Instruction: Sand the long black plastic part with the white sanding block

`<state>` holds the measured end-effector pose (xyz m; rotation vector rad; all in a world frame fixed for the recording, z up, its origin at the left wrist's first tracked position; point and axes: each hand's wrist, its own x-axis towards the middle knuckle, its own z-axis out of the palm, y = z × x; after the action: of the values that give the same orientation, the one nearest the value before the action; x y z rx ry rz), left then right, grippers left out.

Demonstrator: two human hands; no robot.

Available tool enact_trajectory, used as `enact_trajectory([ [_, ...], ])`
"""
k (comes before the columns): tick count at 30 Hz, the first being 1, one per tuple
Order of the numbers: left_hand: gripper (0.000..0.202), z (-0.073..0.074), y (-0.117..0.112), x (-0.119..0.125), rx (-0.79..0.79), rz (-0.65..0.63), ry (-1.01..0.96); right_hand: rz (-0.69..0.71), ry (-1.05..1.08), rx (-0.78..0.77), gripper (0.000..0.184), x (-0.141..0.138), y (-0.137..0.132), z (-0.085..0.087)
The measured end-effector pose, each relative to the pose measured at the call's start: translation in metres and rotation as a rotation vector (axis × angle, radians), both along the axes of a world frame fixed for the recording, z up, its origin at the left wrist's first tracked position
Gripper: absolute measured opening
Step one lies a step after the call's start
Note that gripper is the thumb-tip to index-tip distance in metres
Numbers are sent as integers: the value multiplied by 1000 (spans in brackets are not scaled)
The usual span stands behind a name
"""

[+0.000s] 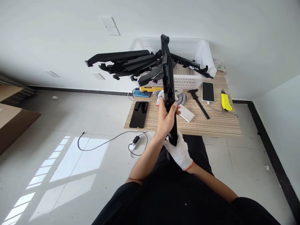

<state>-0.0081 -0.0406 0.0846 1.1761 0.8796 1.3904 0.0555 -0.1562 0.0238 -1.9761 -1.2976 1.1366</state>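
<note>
A long black plastic trim piece with a hooked far end stands out in front of me, reaching from my lap to over the basket. Bare, my left hand wraps round its middle. My right hand, in a white knit glove with an orange cuff edge, grips its near end. Behind the piece, a white plastic basket holds several similar black plastic parts. Their ends jut over its left and right sides. Parts of the basket's contents are hidden behind the held piece.
On the wooden table lie a black phone, a second phone on a cable, a yellow-handled cutter, a black T-shaped tool, a white power bank and grey-white gloves. A cable and charger are beside the table's left front.
</note>
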Motion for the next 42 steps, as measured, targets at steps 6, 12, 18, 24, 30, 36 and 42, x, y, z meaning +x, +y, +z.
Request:
enact_trajectory([
  [6, 21, -12, -13, 4, 21, 47, 208, 90, -161, -79, 65, -1, 10, 4],
  [12, 34, 0, -15, -4, 92, 3, 85, 231, -136, -92, 54, 21, 10, 8],
  [18, 46, 20, -26, -29, 344, 223, 10, 164, -72, 187, 47, 52, 4, 7],
  [24, 48, 9, 23, -108, 500, 246, 642, 75, -142, 524, 43, 112, -14, 22],
  [30, 48, -30, 142, -152, 227, 128, 1385, -71, -400, 449, 40, 163, -31, 26],
  [36, 50, -49, 196, -145, 233, -74, 1649, -67, -481, 486, 47, 166, -42, 10],
  [42, 48, -43, 185, -140, 290, -89, 1660, -146, -494, 478, 46, 174, -47, 5],
])
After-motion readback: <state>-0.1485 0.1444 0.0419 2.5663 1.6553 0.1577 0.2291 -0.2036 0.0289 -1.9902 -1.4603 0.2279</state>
